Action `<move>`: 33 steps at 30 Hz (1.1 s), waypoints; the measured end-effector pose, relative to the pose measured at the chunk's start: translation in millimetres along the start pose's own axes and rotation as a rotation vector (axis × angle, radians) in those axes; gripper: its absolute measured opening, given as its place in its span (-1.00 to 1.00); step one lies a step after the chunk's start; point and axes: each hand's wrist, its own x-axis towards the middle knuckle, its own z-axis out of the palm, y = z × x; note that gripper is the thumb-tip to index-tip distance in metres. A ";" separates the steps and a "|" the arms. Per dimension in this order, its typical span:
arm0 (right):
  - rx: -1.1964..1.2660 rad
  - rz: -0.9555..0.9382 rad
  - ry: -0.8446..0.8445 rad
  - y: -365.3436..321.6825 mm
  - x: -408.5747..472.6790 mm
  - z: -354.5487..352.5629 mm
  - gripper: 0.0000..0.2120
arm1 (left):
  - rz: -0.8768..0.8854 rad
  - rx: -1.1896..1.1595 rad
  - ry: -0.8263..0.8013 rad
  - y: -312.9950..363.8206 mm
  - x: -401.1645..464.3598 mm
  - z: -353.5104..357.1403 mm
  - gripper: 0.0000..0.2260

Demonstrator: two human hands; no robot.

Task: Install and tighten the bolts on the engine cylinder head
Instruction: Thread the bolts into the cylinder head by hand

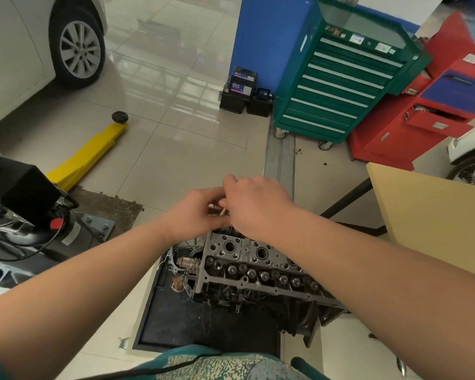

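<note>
The grey engine cylinder head (247, 267) sits on its block on a black tray (176, 319), with round bores and valve parts showing on top. Both my hands meet just above its far end. My left hand (195, 212) has its fingers curled round a small light metal part (217, 209), most likely bolts, mostly hidden between the hands. My right hand (255, 204) reaches in from the right, its fingertips pinching at the same part.
A yellow lift arm (88, 152) and black lift base (25, 193) lie to the left. A green tool cabinet (340, 86) and red cabinet (428, 105) stand behind. A wooden tabletop (428, 215) is at the right. Car batteries (242, 91) sit on the tiled floor.
</note>
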 end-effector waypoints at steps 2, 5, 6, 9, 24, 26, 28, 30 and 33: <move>-0.066 0.069 0.002 -0.9 1.4 4.6 -0.61 | -0.016 0.023 0.070 -5.6 -2.9 6.7 -0.96; -0.096 0.102 0.016 1.3 -0.8 5.3 -0.50 | -0.004 0.091 0.081 -11.7 -1.7 10.9 -0.95; -0.063 0.069 0.030 3.8 -1.8 4.4 -0.51 | 0.017 0.121 0.081 -11.6 -0.3 9.6 -0.88; 0.053 -0.154 0.004 12.0 -4.7 -0.4 -0.67 | -0.033 0.200 0.003 -14.1 6.2 1.5 -0.93; 0.051 -0.167 -0.056 9.4 -5.0 -8.1 -0.79 | -0.044 0.177 -0.059 -22.0 8.0 -4.5 -0.91; 0.015 -0.092 -0.022 7.2 -4.4 -7.6 -0.82 | -0.033 0.104 -0.105 -17.0 7.7 -3.7 -0.85; -0.028 -0.012 -0.009 1.9 -1.9 -3.3 -0.77 | 0.014 0.019 -0.062 -12.9 3.5 0.9 -0.76; -0.046 0.040 -0.010 -3.8 0.5 4.3 -0.78 | 0.049 0.053 0.056 -16.6 3.1 9.4 -0.85; -0.024 0.007 -0.005 -2.0 1.9 6.9 -0.75 | 0.045 0.082 0.150 -20.1 0.8 14.0 -0.79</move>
